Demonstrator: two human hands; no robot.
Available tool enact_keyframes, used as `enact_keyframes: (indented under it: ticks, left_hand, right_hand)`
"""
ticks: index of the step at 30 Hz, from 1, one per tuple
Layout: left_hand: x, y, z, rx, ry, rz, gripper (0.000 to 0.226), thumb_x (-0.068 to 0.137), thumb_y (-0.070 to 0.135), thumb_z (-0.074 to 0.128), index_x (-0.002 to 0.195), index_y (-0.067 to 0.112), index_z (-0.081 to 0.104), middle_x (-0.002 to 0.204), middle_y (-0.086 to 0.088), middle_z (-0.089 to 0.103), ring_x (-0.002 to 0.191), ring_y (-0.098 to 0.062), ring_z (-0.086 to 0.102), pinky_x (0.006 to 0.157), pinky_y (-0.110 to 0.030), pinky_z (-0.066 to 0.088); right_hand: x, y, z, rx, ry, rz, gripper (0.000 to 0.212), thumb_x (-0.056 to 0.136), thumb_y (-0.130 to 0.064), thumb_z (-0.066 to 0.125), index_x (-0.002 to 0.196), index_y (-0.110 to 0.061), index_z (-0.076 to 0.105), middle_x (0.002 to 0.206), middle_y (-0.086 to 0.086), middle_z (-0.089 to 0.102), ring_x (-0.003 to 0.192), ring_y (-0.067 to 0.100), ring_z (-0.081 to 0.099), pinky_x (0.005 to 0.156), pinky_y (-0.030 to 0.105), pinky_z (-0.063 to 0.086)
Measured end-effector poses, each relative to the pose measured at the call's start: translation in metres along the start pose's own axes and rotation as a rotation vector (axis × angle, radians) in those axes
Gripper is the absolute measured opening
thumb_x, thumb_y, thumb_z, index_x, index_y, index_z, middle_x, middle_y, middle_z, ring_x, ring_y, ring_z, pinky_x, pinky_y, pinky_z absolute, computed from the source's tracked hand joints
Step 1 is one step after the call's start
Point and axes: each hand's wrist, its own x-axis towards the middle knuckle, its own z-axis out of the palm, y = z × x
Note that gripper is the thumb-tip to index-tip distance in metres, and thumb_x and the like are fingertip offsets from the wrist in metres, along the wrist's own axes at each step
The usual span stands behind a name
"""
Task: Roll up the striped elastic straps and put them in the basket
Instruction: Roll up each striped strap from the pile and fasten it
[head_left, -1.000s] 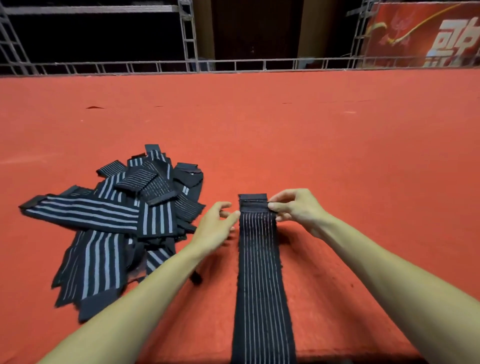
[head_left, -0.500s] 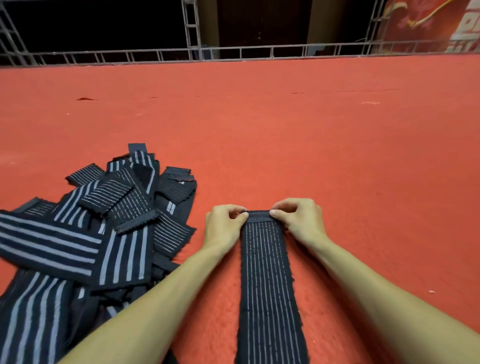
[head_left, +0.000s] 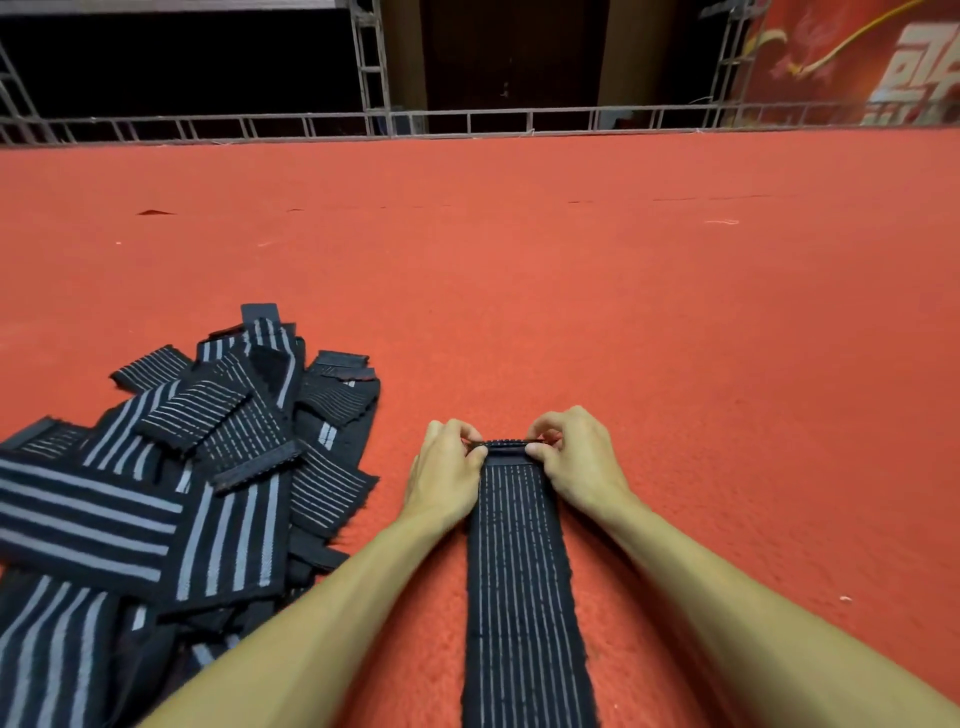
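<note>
Striped strap (head_left: 522, 582) lies flat and lengthwise on the red carpet (head_left: 649, 322), running from the bottom edge up between both forearms. Its far end is folded back over itself, seemingly the first turn of a roll. The left hand (head_left: 444, 475) pinches that fold at its left corner, the right hand (head_left: 576, 462) at its right corner. A pile of loose straps (head_left: 176, 483) sits to the left, just beside the left forearm

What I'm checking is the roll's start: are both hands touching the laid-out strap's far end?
Touching. The head view shows the left hand and the right hand each pinching the folded far end of the strap.
</note>
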Motion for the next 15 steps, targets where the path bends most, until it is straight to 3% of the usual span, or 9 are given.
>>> enact_keyframes:
  ticks: [3, 6, 8, 9, 12, 15]
  left_hand:
    - [-0.015, 0.012, -0.02, -0.052, -0.005, 0.155, 0.007, 0.094, 0.019, 0.053, 0.094, 0.022, 0.047, 0.098, 0.007, 0.047, 0.094, -0.019, 0.053, 0.093, -0.04, 0.041]
    - [-0.036, 0.032, -0.051, -0.191, -0.086, 0.24, 0.008, 0.096, 0.017, 0.05, 0.099, 0.017, 0.043, 0.094, 0.001, 0.059, 0.078, -0.01, 0.054, 0.074, -0.024, 0.044]
    - [-0.051, 0.048, -0.074, -0.179, -0.104, 0.327, 0.011, 0.097, 0.021, 0.05, 0.108, 0.02, 0.047, 0.081, 0.006, 0.059, 0.067, -0.001, 0.051, 0.061, -0.014, 0.039]
    - [-0.058, 0.055, -0.085, -0.145, -0.088, 0.375, 0.015, 0.098, 0.023, 0.05, 0.112, 0.022, 0.052, 0.082, 0.008, 0.06, 0.071, -0.001, 0.053, 0.064, -0.014, 0.039]
    - [-0.082, 0.073, -0.113, -0.112, -0.06, 0.435, 0.019, 0.098, 0.023, 0.049, 0.111, 0.018, 0.062, 0.096, 0.006, 0.065, 0.089, -0.012, 0.062, 0.08, -0.03, 0.051]
    - [-0.116, 0.089, -0.135, -0.205, -0.155, 0.396, 0.02, 0.1, 0.021, 0.047, 0.11, 0.012, 0.061, 0.099, -0.005, 0.066, 0.088, -0.02, 0.066, 0.07, -0.043, 0.059]
  right_hand:
    - [-0.011, -0.014, -0.02, 0.045, 0.036, -0.075, 0.017, 0.086, -0.013, 0.064, 0.077, -0.027, 0.063, 0.081, -0.007, 0.065, 0.081, 0.014, 0.06, 0.076, 0.028, 0.045]
    - [-0.024, -0.034, -0.05, 0.016, 0.076, -0.164, 0.024, 0.083, -0.013, 0.064, 0.069, -0.029, 0.055, 0.064, -0.01, 0.059, 0.065, 0.011, 0.055, 0.067, 0.033, 0.046]
    - [-0.035, -0.051, -0.073, 0.027, 0.091, -0.227, 0.024, 0.083, -0.011, 0.065, 0.069, -0.027, 0.054, 0.062, -0.009, 0.057, 0.06, 0.001, 0.05, 0.063, 0.027, 0.041]
    - [-0.042, -0.062, -0.084, 0.043, 0.094, -0.257, 0.024, 0.083, -0.009, 0.065, 0.07, -0.027, 0.055, 0.063, -0.01, 0.057, 0.06, -0.002, 0.049, 0.062, 0.021, 0.039]
    - [-0.065, -0.088, -0.112, 0.089, 0.07, -0.303, 0.018, 0.086, -0.009, 0.065, 0.08, -0.023, 0.057, 0.068, -0.015, 0.056, 0.065, -0.006, 0.049, 0.062, 0.008, 0.037]
    - [-0.092, -0.101, -0.133, 0.098, -0.005, -0.309, 0.017, 0.088, -0.012, 0.065, 0.081, -0.025, 0.058, 0.069, -0.013, 0.059, 0.062, 0.001, 0.054, 0.065, 0.018, 0.044]
